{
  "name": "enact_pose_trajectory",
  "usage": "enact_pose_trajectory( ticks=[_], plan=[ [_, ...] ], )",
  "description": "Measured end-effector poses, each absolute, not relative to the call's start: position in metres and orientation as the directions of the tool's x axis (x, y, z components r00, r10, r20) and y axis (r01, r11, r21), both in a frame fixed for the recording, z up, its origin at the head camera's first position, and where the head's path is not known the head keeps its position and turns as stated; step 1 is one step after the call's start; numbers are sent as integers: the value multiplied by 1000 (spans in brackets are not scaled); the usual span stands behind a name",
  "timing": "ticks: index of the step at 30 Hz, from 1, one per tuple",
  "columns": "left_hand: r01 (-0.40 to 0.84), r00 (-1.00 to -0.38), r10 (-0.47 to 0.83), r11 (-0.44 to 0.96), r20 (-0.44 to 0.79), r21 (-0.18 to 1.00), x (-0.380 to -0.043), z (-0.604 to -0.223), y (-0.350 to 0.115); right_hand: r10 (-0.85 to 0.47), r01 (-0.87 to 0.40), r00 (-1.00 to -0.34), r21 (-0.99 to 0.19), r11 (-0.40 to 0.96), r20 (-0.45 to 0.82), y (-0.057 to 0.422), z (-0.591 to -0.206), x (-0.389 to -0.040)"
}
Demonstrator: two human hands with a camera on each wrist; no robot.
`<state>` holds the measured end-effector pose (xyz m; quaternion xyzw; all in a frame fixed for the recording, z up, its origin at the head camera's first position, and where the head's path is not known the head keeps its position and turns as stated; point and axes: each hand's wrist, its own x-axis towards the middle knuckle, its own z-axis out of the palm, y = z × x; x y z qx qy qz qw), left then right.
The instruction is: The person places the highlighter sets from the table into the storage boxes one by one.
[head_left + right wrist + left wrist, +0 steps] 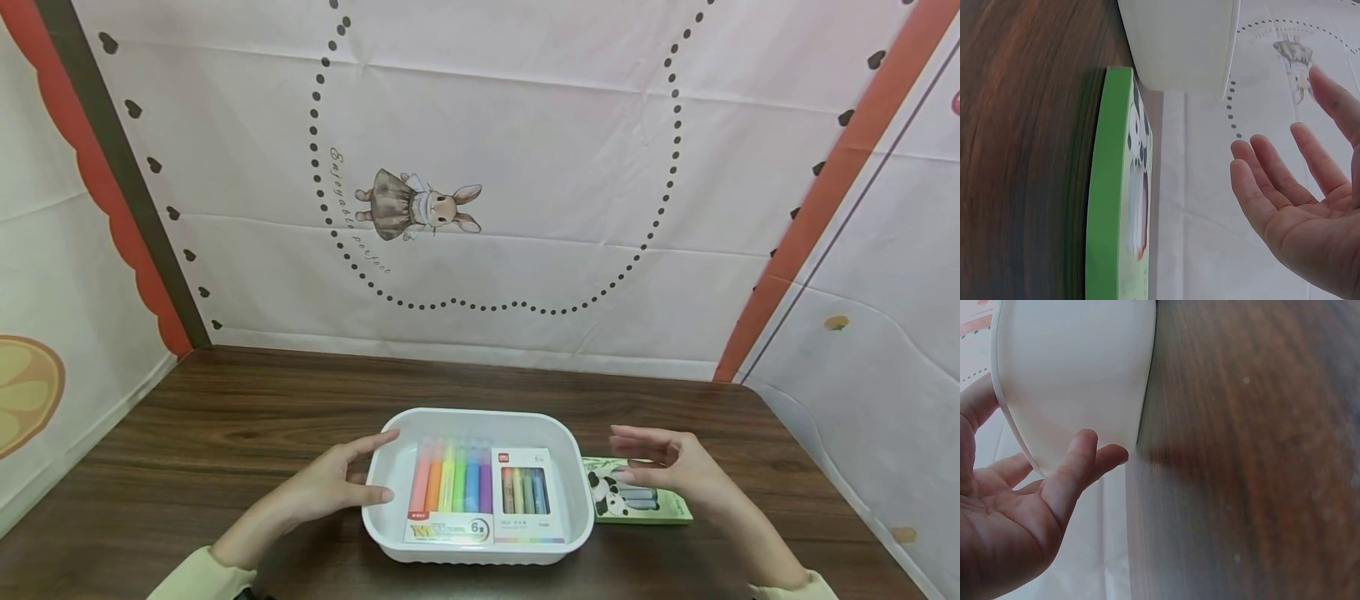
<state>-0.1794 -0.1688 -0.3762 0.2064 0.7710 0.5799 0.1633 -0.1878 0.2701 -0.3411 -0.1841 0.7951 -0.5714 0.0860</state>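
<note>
A white plastic basin (480,552) stands on the wooden table. Inside it lie a pack of colourful markers (453,492) and, to its right, a white box of coloured sticks (528,496) with a window. My left hand (330,487) is at the basin's left side, thumb and forefinger reaching over the rim; its other fingers hang loosely outside the wall (1072,369). Whether they touch the wall is hard to tell. My right hand (678,467) hovers with parted fingers above a green panda box (637,512), apart from it and holding nothing.
The green box lies flat against or close by the basin's right side. Dark wooden table (255,400) surrounds the basin. A white printed cloth (525,167) with a rabbit hangs behind the table, with more cloth at both sides.
</note>
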Motion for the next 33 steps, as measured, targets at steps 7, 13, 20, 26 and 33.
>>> enact_pose_trajectory(
  ticks=[7, 13, 20, 26, 33],
  plan=[
    [131, -863, 504, 247, -12, 960, -179, -376, -169, -395, -215, -914, -937, 277, 93, 281, -343, -188],
    [132, -865, 501, 249, -11, 959, -178, -376, -168, -399, -230, -911, -931, 282, 104, 293, -346, -189],
    [128, -868, 497, 253, -15, 959, -178, -375, -168, -376, -219, -923, -919, 329, 86, 304, -347, -188],
    [127, -871, 491, 258, -17, 958, -178, -376, -168, -370, -238, -924, -906, 349, 100, 311, -348, -188],
    [137, -866, 500, 254, -8, 957, -179, -376, -168, -378, -223, -923, -909, 352, 79, 320, -352, -190]
  ],
)
